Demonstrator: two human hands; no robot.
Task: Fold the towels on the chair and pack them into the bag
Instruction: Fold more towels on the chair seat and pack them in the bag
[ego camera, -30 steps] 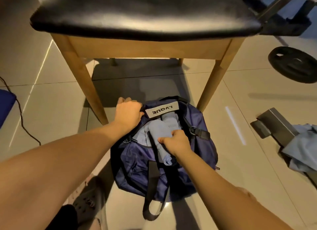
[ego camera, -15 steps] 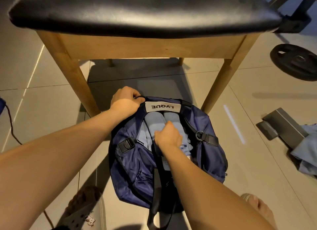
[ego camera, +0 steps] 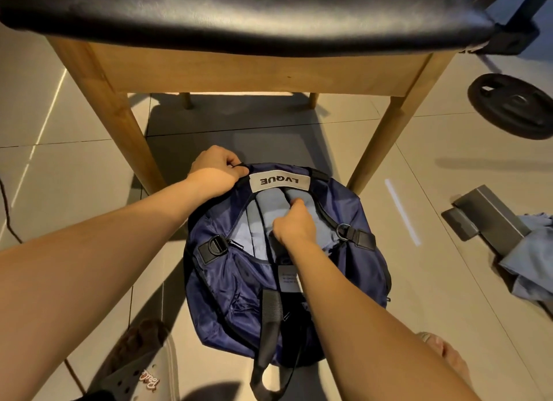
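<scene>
On the floor (ego camera: 425, 284) at the far left edge, a thin dark cable (ego camera: 8, 218) trails across the tiles. Nearer, at the bottom left, lies a pale slipper (ego camera: 149, 373) with holes in its top. Right of these, the left hand (ego camera: 214, 173) reaches to the far left corner of the navy bag (ego camera: 227, 284), its grip clenched on the black edge of the bag's mouth, just beside a pale label (ego camera: 278, 181) that reads LVQUE upside down. The bag sits on the floor between the front legs of a wooden chair (ego camera: 239, 71) with a black padded seat, and its mouth lies wide. Inside it lie the towels (ego camera: 266, 204), light blue and packed side by side as long rolls running from near to far under the label. The right hand (ego camera: 294, 225) is down in the opening on top of them, fingers curled, its grip grasping the right-hand roll. The bag's black straps hang toward the near edge under the right forearm. A bare foot (ego camera: 449, 355) shows at the near right. Further right, a grey metal piece (ego camera: 490, 218) lies on the floor with a light blue cloth (ego camera: 532, 260) heaped against it. At the far right lies a black weight plate (ego camera: 511, 105).
</scene>
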